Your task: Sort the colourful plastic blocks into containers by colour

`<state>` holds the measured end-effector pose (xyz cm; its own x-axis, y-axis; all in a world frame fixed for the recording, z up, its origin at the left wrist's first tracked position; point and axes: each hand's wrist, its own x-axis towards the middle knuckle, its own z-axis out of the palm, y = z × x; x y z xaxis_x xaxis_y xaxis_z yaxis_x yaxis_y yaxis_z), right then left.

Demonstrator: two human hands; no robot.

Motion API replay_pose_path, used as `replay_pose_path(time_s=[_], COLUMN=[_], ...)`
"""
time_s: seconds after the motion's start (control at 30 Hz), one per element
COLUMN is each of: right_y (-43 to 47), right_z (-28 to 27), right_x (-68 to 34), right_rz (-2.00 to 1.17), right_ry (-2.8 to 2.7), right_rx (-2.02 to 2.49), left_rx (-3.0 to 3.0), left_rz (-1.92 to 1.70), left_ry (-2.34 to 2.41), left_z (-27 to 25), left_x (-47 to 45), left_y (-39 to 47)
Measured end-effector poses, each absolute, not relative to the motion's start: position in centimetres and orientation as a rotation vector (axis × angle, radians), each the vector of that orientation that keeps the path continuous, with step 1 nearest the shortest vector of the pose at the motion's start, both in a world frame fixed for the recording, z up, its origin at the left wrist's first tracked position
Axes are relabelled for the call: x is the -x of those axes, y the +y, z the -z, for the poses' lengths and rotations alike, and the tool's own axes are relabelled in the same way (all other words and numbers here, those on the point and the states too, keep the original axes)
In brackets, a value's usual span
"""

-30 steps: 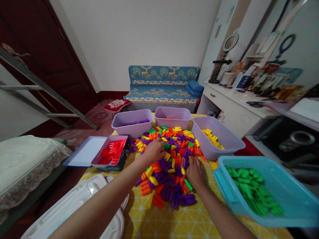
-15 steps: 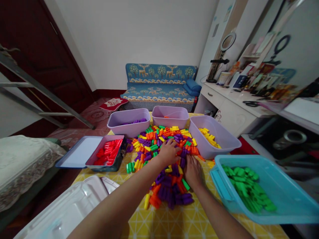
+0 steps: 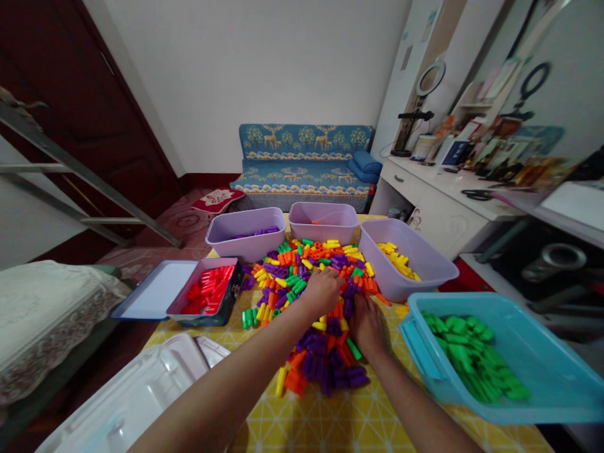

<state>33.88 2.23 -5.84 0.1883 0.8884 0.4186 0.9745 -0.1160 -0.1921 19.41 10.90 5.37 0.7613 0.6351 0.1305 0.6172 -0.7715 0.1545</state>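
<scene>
A mixed heap of small ribbed plastic tube pieces (image 3: pixel 293 286), purple, orange, yellow and green, covers the middle of the table. My left hand (image 3: pixel 324 290) is over the heap with its fingers bent down and drawn together among the pieces. What lies under those fingers is hidden. At the heap's right edge, my right hand (image 3: pixel 369 322) rests low with its fingers stretched forward, beside some purple pieces (image 3: pixel 348 305). I see nothing held in it.
Around the heap stand a lilac bin with purple pieces (image 3: pixel 221 238), a lilac bin with a little orange (image 3: pixel 323 234), a lilac bin with yellow pieces (image 3: pixel 425 270), a tin with red pieces (image 3: pixel 202 319) and a turquoise bin with green pieces (image 3: pixel 552 371). Clear lids (image 3: pixel 141 390) lie front left.
My left hand's fingers, spread over the heap before, are now more bent and drawn together. My right hand has hardly moved. The view has shifted slightly.
</scene>
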Motion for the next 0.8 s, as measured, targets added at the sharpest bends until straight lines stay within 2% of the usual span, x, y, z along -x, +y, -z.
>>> replay_pose_path(time_s=[0.13,0.3,0.57,0.8], right_y=[2.3,2.5,2.2,1.8], right_z=[6.0,7.3,6.4,5.8], right_x=[-34.0,-34.4,-34.4,-34.2], right_rz=[0.268,0.312,0.277,0.260], right_ry=[-1.737,-1.739,-1.851,-1.956], right_rx=[2.070,2.058,1.916,1.720], left_rx=[-2.642,-2.520,-2.364,-2.028], left_rz=[-0.104,-0.129,-0.346,-0.702], left_ry=[1.151,1.277,1.164,0.987], left_z=[-4.4,-3.7,-1.8,-0.3], left_x=[-21.4,-21.9,-20.1,-18.9], left_y=[10.8,11.0,12.2,12.2])
